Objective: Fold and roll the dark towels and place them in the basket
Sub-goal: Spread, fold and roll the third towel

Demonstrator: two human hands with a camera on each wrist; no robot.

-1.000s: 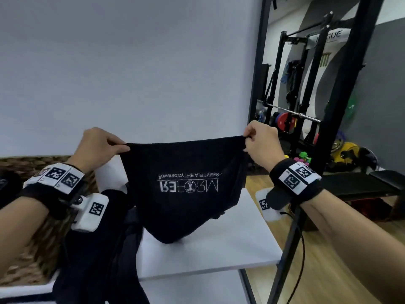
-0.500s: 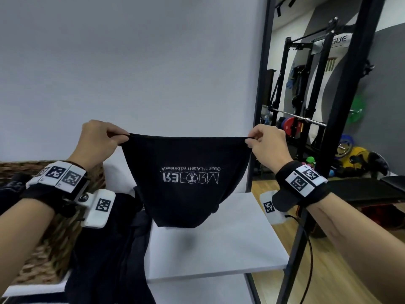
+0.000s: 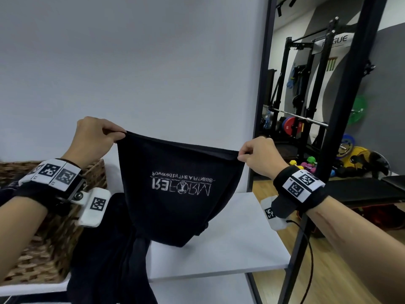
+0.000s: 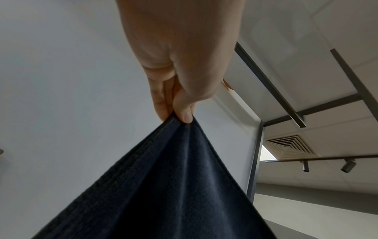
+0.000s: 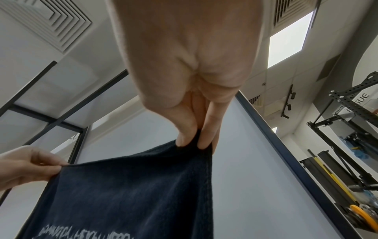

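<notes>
A dark navy towel [image 3: 175, 194] with white upside-down lettering hangs in the air above the white shelf [image 3: 230, 244]. My left hand [image 3: 96, 137] pinches its upper left corner, and my right hand [image 3: 258, 154] pinches the upper right corner. The top edge is stretched between them, left end higher. Thumb and fingers squeeze the towel [image 4: 163, 186] corner in the left wrist view. The right wrist view shows my right hand [image 5: 196, 137] pinching the towel [image 5: 126, 194], and my left hand [image 5: 26, 166] at the far corner. A woven basket [image 3: 43, 238] stands at the left.
More dark towels [image 3: 105, 249] lie heaped on the shelf beside the basket and hang over its front edge. A black metal frame post [image 3: 317, 172] stands at the right. Behind it are a squat rack [image 3: 306, 95], weight plates and a bench.
Both hands have lifted the towel higher, so its lower end now hangs just above the shelf. The top edge has tilted, left corner higher than right.
</notes>
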